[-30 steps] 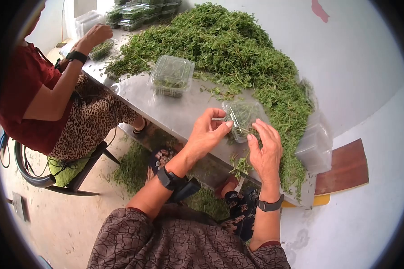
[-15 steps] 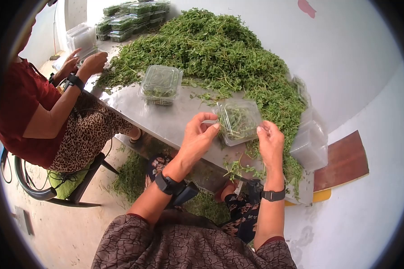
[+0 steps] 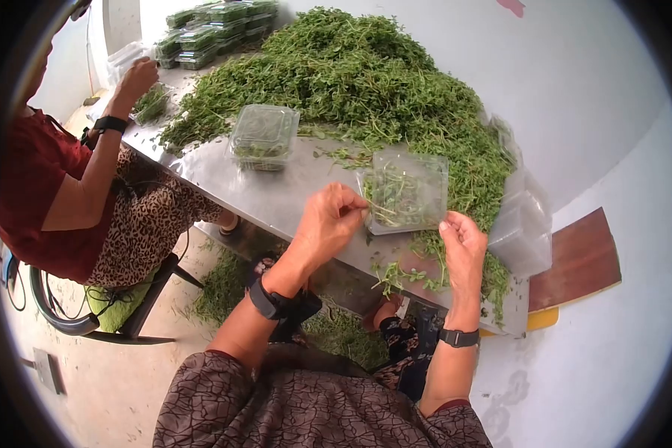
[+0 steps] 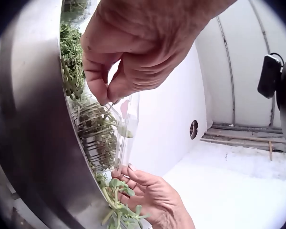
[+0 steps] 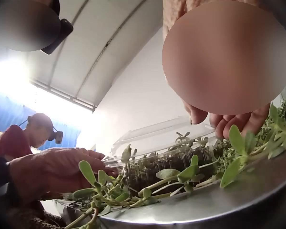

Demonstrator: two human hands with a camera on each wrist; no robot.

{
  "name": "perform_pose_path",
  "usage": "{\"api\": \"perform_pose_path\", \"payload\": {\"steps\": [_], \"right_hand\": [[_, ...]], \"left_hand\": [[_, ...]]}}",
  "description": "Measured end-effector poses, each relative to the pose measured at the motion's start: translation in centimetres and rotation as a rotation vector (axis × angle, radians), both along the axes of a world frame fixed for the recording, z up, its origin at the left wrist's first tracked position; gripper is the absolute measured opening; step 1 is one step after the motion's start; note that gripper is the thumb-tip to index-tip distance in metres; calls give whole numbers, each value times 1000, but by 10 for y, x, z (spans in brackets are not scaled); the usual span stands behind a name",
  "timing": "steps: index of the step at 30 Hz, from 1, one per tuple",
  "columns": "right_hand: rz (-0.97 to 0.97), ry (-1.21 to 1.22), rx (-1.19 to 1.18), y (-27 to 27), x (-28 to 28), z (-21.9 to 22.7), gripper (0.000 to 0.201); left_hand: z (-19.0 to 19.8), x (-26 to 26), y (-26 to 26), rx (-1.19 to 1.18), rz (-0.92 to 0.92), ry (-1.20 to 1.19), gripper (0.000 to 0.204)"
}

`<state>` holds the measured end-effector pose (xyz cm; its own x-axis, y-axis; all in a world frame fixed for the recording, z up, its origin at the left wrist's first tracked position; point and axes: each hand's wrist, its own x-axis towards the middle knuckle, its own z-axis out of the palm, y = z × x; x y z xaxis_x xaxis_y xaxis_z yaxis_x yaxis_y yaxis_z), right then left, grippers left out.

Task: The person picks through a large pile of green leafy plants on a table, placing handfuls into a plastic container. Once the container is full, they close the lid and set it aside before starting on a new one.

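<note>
A clear plastic clamshell box [image 3: 411,183] of leafy green stems sits at the table's front, its lid raised slightly over the base in the right wrist view. My left hand [image 3: 328,224] is at the box's left edge. Thumb and forefinger pinch there, and a pale stem [image 3: 383,212] runs from the fingertips into the box. My right hand [image 3: 464,246] grips the near right corner of the box between thumb and fingers. A leaf [image 4: 126,131] pokes out past the box's rim in the left wrist view. Loose sprigs [image 3: 396,276] lie before the box.
A large heap of greens [image 3: 366,82] covers the back of the metal table [image 3: 201,168]. Another filled box [image 3: 264,134] stands to the left. Nested plastic boxes [image 3: 525,224] are at right, stacked filled boxes [image 3: 216,33] at the far left. A person in red [image 3: 60,179] works at left.
The lid has swung up and away from my body, while my right hand has moved right to the box's corner. My left hand's fingertips have closed together at the left edge.
</note>
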<state>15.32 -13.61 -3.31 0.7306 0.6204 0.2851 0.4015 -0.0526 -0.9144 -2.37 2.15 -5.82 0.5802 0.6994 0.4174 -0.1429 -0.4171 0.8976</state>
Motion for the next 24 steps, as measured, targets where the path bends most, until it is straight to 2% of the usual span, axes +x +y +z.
{"api": "perform_pose_path", "payload": {"steps": [1, 5, 7, 11, 13, 14, 16, 17, 19, 20, 22, 24], "right_hand": [[1, 14, 19, 0, -1, 0, 26], [0, 25, 79, 2, -3, -4, 25], [-4, 3, 66, 3, -4, -5, 25], [-10, -9, 34, 3, -3, -1, 24], [0, -51, -19, 4, 3, 4, 24], [15, -94, -74, 6, 6, 8, 25], [39, -77, -41, 14, 15, 8, 26], [69, -58, -16, 17, 19, 8, 26], [110, 24, -55, 23, 25, 11, 27], [155, 110, -100, 26, 27, 13, 29], [141, 104, -116, 29, 26, 12, 29], [128, 102, -136, 28, 22, 9, 29]], "left_hand": [[6, 1, 1, 136, 89, 42, 5], [7, 14, 5, 160, 127, 1, 7], [-2, 24, 10, 350, 238, -12, 13], [-5, 34, 12, 384, 318, -5, 24], [3, 36, 5, 61, 352, -59, 44], [1, 37, 6, 67, 349, -63, 44], [-1, 37, 11, -88, 244, 38, 63], [0, 35, 15, -82, 241, 34, 63], [5, 29, 22, -86, 76, 289, 71], [4, 30, 23, -82, 79, 284, 71], [-2, 29, 19, -136, 39, 40, 68], [-2, 27, 9, -162, 23, -51, 65]]}}
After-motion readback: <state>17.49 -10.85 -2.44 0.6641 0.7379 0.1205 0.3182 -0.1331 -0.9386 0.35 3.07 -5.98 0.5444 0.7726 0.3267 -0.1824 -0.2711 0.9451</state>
